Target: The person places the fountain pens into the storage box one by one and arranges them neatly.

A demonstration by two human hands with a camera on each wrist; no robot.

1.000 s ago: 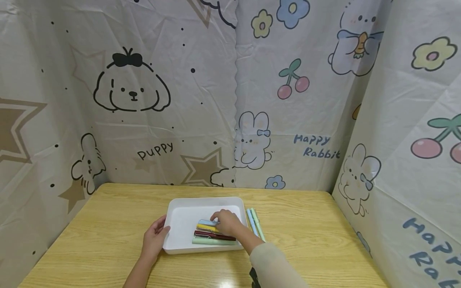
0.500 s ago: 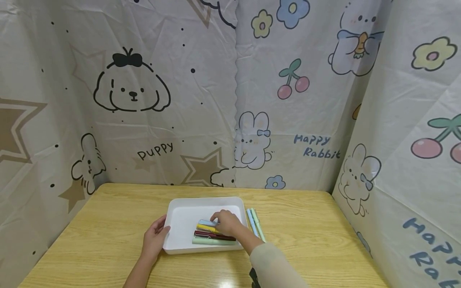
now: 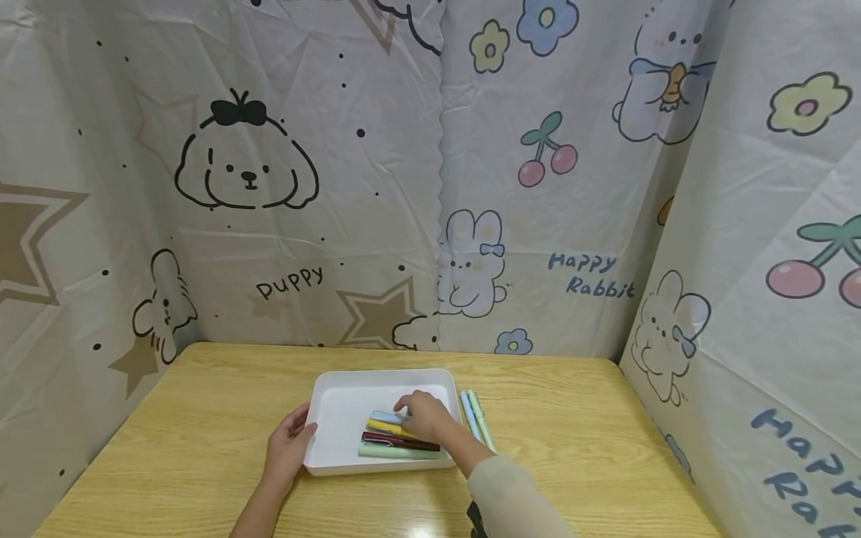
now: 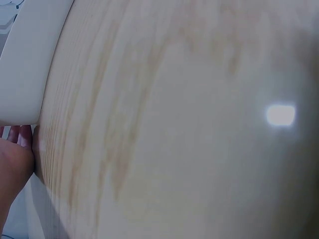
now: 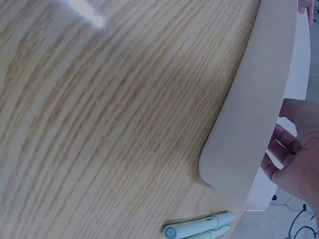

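- One white tray (image 3: 336,418) sits on a wood-grain surface (image 3: 572,448), near its far edge.
- Four pens lie in the tray, roughly parallel: from far to near, one light blue pen (image 3: 383,417), one yellow pen (image 3: 382,427), one dark red pen (image 3: 397,441) and one pale green pen (image 3: 390,451).
- Two more pens lie side by side on the surface, just beyond the tray's right end: one sky blue pen (image 3: 469,415) and one mint green pen (image 3: 480,418). Six are visible in all.
- Two hands are in view. The left hand (image 3: 288,442) holds the tray's left end, thumb at the rim.
- The right hand (image 3: 427,417) reaches over the tray, fingers bent down at the blue and yellow pens' right ends; whether it grips one cannot be told.
- One pale sleeve (image 3: 511,493) covers the right forearm.
- Behind hangs printed cloth (image 3: 390,209): "Puppy" appears once, "Happy Rabbit" twice, one cut off.
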